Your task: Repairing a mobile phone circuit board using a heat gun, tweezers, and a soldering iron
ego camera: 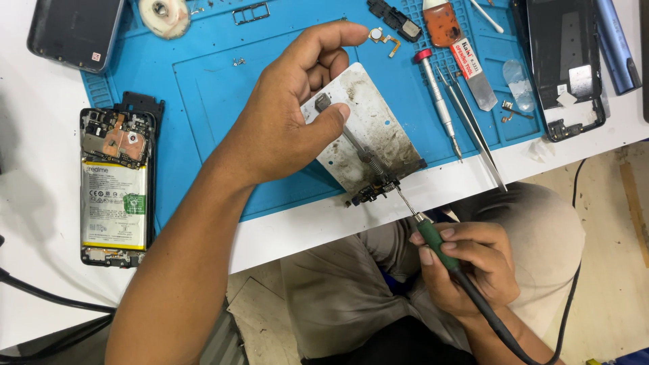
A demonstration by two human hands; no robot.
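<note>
Here, from the head camera, my left hand (284,115) rests on the grey metal holder plate (368,128) at the near edge of the blue mat (203,81), thumb and fingers (331,115) pressing it flat so the plate cannot slide while I work. The small circuit board (373,192) is clamped at the plate's near corner, right over the front edge of the bench (40,203), which I judge puts it within reach of the iron from my lap side. My right hand (463,270) is clenched round the green grip of the soldering iron (433,240), held like a pen, its tip touching the board.

As for containers, I see none that hold anything. The mat's moulded wells along its far edge carry loose bits: a small bracket (251,12) and a round part on a flex strip (378,35). An opened phone (116,182) with its battery showing lies at the mat's left edge. A screwdriver (436,98) and tweezers (473,122) lie on the mat's right side, near a phone frame (564,64) at the far right corner
</note>
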